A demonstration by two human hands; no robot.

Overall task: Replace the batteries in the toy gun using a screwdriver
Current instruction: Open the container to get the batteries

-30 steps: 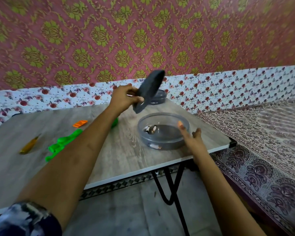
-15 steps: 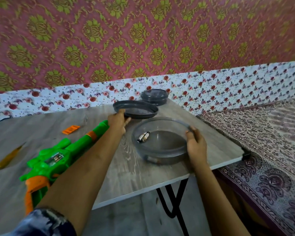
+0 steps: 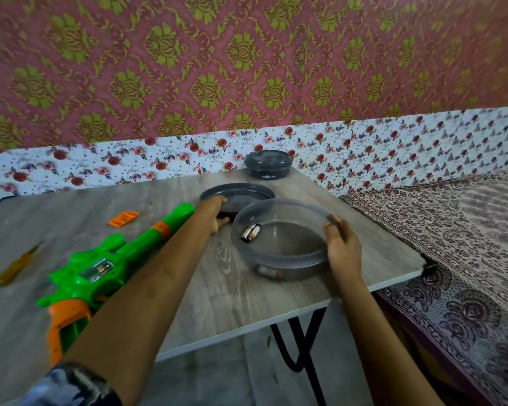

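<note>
Since a moment ago, left hand (image 3: 214, 210) has set lid (image 3: 237, 195) down behind container (image 3: 279, 238), fingers loosely on it. Right hand (image 3: 339, 244) grips the rim; batteries (image 3: 250, 232) inside, toy gun (image 3: 100, 271) compartment open, reloading remains

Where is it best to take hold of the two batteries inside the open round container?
Pinch the batteries across their middle, from above through the open top of the container. They lie flat, side by side, near its left wall, so the left hand is nearest. The right hand steadies the rim.
</note>
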